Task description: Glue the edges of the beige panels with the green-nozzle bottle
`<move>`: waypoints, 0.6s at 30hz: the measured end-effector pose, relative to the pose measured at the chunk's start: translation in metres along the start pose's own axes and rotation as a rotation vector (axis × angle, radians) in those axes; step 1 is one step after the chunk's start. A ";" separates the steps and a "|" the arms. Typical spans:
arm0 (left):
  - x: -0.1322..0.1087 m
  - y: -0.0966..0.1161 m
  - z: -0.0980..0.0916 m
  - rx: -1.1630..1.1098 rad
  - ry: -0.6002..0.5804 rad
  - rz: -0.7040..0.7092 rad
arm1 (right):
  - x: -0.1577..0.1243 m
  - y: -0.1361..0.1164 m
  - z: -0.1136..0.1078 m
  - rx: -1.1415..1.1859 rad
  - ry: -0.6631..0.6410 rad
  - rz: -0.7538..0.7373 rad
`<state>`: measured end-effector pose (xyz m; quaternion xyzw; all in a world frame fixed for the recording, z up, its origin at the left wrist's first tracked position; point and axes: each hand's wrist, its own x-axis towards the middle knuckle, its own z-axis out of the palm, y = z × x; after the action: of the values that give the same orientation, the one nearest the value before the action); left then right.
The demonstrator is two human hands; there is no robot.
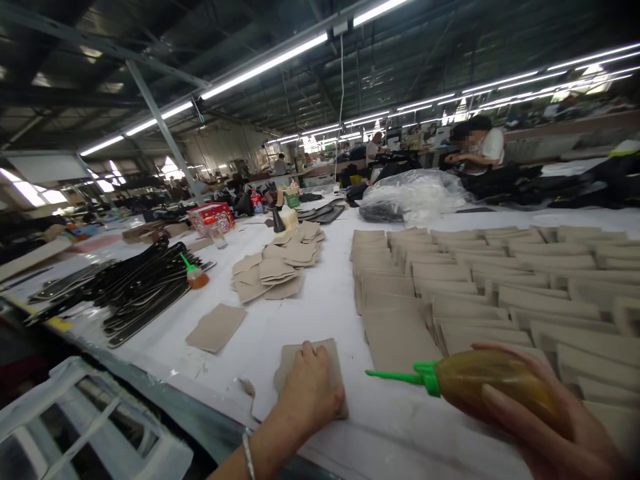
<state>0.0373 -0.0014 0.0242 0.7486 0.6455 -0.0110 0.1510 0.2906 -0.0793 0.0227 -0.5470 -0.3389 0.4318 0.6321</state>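
My left hand [307, 393] is closed in a loose fist and presses down on a tan fabric piece [330, 353] lying near the front edge of the white table [330, 293]. My right hand [545, 420] is wrapped round an amber glue bottle [490, 383] held on its side, its green nozzle [400, 378] pointing left towards that piece. A silver bracelet [247, 453] sits on my left wrist.
Rows of overlapping tan pieces [500, 287] cover the table's right half. A loose pile of tan pieces [277, 267] and a single one [216, 327] lie left of centre. Black straps [135, 287], a second glue bottle [195, 275], a red box [213, 217] and a plastic bag [410, 193] stand beyond. Other people work at the back.
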 end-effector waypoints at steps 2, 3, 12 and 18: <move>0.006 0.002 -0.001 0.004 -0.001 0.007 | 0.003 -0.005 0.006 0.020 -0.054 0.025; 0.009 0.002 -0.002 0.006 -0.001 0.014 | 0.005 -0.007 0.009 0.027 -0.072 0.027; 0.009 0.005 -0.007 0.162 -0.039 0.045 | 0.014 -0.009 0.018 0.086 -0.097 0.115; 0.014 -0.018 -0.015 0.175 -0.027 0.142 | 0.014 -0.011 0.024 -0.133 -0.057 -0.109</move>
<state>0.0194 0.0174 0.0315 0.8026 0.5854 -0.0666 0.0939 0.2762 -0.0575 0.0371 -0.5560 -0.4137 0.3889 0.6071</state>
